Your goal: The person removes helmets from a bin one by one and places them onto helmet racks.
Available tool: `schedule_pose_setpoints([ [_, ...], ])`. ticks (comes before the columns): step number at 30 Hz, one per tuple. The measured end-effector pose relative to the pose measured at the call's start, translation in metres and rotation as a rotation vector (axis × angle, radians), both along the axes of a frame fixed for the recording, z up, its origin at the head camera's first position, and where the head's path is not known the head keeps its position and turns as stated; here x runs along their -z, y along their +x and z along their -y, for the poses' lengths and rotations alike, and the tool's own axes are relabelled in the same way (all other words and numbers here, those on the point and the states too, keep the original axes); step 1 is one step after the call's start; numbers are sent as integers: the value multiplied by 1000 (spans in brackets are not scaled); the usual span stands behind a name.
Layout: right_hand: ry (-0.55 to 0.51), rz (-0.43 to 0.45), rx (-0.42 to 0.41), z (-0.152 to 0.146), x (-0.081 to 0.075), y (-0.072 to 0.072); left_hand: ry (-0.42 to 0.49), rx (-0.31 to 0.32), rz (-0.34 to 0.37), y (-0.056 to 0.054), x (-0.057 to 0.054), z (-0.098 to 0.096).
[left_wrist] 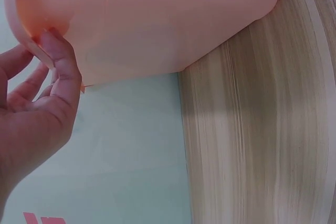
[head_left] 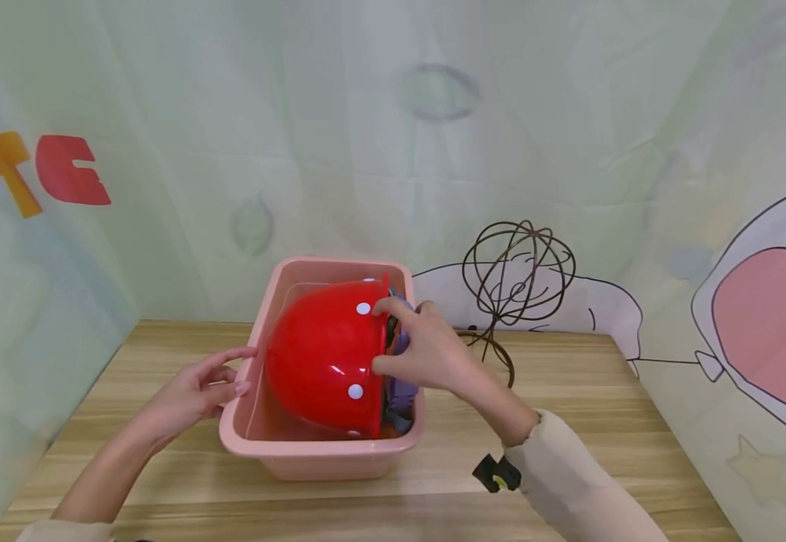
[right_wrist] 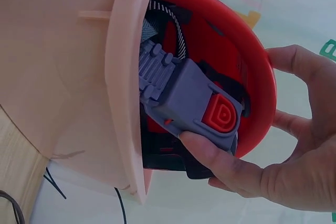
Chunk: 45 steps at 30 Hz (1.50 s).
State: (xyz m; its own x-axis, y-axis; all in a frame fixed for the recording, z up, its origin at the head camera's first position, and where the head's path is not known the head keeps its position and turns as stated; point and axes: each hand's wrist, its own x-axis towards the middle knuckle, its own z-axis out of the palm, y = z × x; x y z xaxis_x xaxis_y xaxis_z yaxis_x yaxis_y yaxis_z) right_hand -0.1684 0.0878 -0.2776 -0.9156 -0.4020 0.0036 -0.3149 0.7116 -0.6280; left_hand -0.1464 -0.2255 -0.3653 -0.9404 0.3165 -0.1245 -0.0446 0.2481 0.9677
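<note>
A red dome-shaped helmet with white dots (head_left: 325, 354) lies on its side in a pink plastic basin (head_left: 325, 449), its opening facing right. My right hand (head_left: 427, 346) grips the helmet's rim, fingers at the upper part and thumb lower down. In the right wrist view, a grey-purple plastic piece with a red button (right_wrist: 194, 98) sits at the helmet's opening, and a fingertip touches its edge. Black parts and a striped cord show around it. My left hand (head_left: 193, 391) pinches the basin's left rim, also seen in the left wrist view. The basin's floor is mostly hidden.
A dark wire whisk-shaped stand (head_left: 518, 278) stands behind and right of the basin on the wooden table (head_left: 535, 452). Printed fabric (head_left: 339, 150) hangs along the back and both sides. A small black item (head_left: 497, 474) is by the right sleeve.
</note>
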Motion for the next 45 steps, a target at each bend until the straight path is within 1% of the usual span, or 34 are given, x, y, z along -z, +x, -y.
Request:
schedule_pose_setpoints([
  [4,-30,-14,6,-4,2,-1,-1,-2,0,0,1,0],
  [11,-106,9,43,-14,7,-4,-6,-8,6,-1,1,0],
  [16,-187,72,66,-23,9,-7,-12,-10,11,-1,0,0],
  [19,-218,115,56,-27,8,-7,-20,-14,18,-1,-1,-1],
  [26,-203,165,-5,-29,4,-10,-3,-8,11,-1,0,-1],
  [32,-155,200,-3,-30,0,-11,-6,-16,8,0,0,-2],
  [36,-131,199,-2,-32,-1,-9,-1,-17,6,1,0,-2],
  [42,-154,188,-7,-30,0,-6,1,-5,-1,1,0,-1],
  [45,-172,190,5,-29,2,-5,-2,-7,2,1,0,-1],
])
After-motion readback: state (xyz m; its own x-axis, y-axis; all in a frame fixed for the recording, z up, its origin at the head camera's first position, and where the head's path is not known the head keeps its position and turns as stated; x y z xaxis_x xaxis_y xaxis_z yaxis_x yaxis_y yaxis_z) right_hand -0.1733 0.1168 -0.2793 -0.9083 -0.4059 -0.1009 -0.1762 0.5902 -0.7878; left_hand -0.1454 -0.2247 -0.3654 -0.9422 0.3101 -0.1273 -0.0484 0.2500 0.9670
